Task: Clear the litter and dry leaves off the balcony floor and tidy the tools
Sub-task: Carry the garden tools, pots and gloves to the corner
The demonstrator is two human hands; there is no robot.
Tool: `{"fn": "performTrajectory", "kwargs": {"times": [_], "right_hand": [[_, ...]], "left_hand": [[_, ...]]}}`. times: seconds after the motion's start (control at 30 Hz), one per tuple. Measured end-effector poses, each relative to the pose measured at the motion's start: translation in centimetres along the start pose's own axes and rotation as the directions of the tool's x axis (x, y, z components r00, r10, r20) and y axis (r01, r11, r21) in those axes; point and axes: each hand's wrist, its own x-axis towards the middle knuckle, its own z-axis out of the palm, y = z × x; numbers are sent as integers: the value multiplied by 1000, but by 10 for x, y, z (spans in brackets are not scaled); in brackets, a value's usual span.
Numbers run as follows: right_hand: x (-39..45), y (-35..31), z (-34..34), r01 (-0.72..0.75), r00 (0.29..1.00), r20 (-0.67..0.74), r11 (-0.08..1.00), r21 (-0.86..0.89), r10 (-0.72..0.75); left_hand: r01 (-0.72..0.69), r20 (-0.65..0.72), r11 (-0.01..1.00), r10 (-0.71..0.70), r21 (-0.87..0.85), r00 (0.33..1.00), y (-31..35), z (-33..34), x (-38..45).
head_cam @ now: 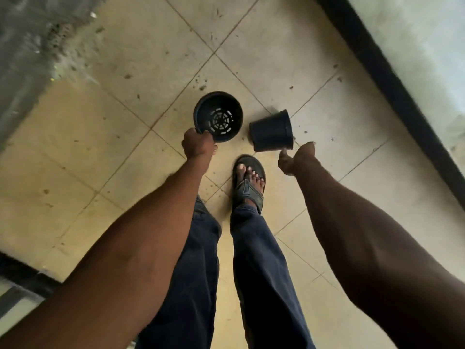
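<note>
Floor (pixel 105 152): beige tiles scattered with dry leaf bits (pixel 201 88), thickest near the wall at upper left.
Left hand (pixel 198 146): your fingers curl round the rim of a black pot (pixel 218 116), mouth facing you.
Right hand (pixel 297 158): you pinch the rim of a second pot (pixel 271 131), tipped sideways.
Sandal (pixel 249 182): between both hands.

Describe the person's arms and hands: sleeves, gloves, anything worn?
Both forearms are bare to the frame edge, with no sleeves in view. The left hand and right hand wear no gloves; no watch or bracelet shows at either wrist. The right hand's fingertips look dusty with pale dirt.
</note>
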Motion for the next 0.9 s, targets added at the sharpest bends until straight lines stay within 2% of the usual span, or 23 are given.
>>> {"fn": "performTrajectory", "kwargs": {"times": [0.07,0.13,0.2,0.27,0.33,0.4,0.47,0.57,0.77,0.9], "right_hand": [[16,-13,4,-118,993,12,992,48,118],[32,-18,9,-178,979,90,983,-49,182],[35,-12,11,-152,969,171,976,-159,178],[23,0,11,-47,964,244,973,-228,103],[0,10,6,128,953,298,962,-241,-52],[-36,17,-5,222,950,266,950,-218,-161],[-71,22,-18,246,956,211,947,-206,-202],[-160,10,-48,302,937,232,941,-153,-263],[-355,-25,-126,533,836,242,833,-151,-492],[-461,-29,-185,660,749,178,743,-113,-638]], "left_hand": [[-29,26,1000,29,3,999,4,10,0],[-42,41,999,42,-16,998,6,13,1],[-43,10,999,44,-27,999,6,10,2],[-41,-57,999,40,-18,998,6,-2,-3],[-32,-125,999,34,14,992,7,-19,-12],[-16,-178,999,24,43,984,13,-40,-30],[8,-197,999,2,52,980,24,-59,-52],[-35,-134,999,38,27,990,79,-95,-137],[-200,2,978,200,56,980,177,-155,-319],[-370,151,927,359,57,921,224,-183,-430]]}}
